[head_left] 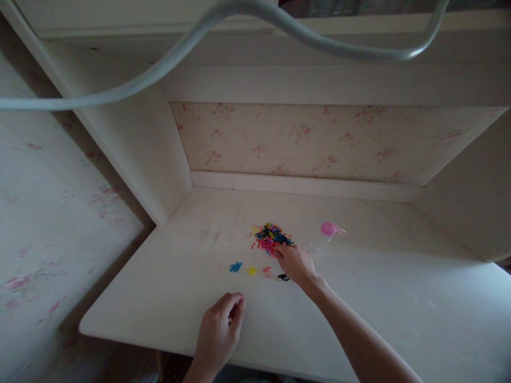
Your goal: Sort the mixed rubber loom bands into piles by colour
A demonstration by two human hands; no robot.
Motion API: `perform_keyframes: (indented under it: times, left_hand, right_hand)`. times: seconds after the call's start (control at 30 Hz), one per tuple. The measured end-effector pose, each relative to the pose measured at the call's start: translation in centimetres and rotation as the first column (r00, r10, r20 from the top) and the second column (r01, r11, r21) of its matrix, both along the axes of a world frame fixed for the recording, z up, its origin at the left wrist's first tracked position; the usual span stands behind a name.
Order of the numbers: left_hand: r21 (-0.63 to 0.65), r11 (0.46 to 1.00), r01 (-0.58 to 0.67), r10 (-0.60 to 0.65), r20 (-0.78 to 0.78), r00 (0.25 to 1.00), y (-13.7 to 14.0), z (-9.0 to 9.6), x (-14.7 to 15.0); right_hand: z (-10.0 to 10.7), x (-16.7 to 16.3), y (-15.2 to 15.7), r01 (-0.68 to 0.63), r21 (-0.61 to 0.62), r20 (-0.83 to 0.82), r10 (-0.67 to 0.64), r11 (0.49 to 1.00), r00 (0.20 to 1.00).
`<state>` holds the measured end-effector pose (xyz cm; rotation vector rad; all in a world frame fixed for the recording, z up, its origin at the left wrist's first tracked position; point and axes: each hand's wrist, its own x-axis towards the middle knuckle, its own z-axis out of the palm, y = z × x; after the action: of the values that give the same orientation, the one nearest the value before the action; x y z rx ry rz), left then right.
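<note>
On white tabletop (159, 298), left hand (219, 327) nearest front edge, fingers curled closed, any contents hidden; beyond it, row of blue cluster (235, 267), yellow cluster (251, 271), pink cluster (267, 273), black cluster (283, 277); behind row, multicoloured band pile (273, 233); right hand (296, 263) at pile's near-right edge, cannot tell if pinching; rightmost, clear container (319, 242) with pink lid (328, 229).

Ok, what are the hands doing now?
Left hand: loosely curled; can't tell if holding anything.
Right hand: at the colourful pile; grip can't be told.
</note>
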<state>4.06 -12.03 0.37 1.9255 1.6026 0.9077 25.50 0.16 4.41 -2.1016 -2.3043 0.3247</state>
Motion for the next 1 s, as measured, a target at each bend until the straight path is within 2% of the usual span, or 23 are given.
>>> perform_keyframes:
  times: [0.63,1.0]
  left_hand:
    - [0.022,1.000,0.018,-0.016,-0.075,0.997,-0.2,0.0,0.2]
    - [0.078,0.996,0.037,-0.030,-0.085,0.996,-0.3,-0.6,0.1]
  right_hand:
    - [-0.1,0.9,-0.2,-0.011,0.026,-0.024,0.012,1.000,1.000]
    - [-0.8,2.3,0.0,0.067,0.087,-0.139,-0.055,0.994,0.989]
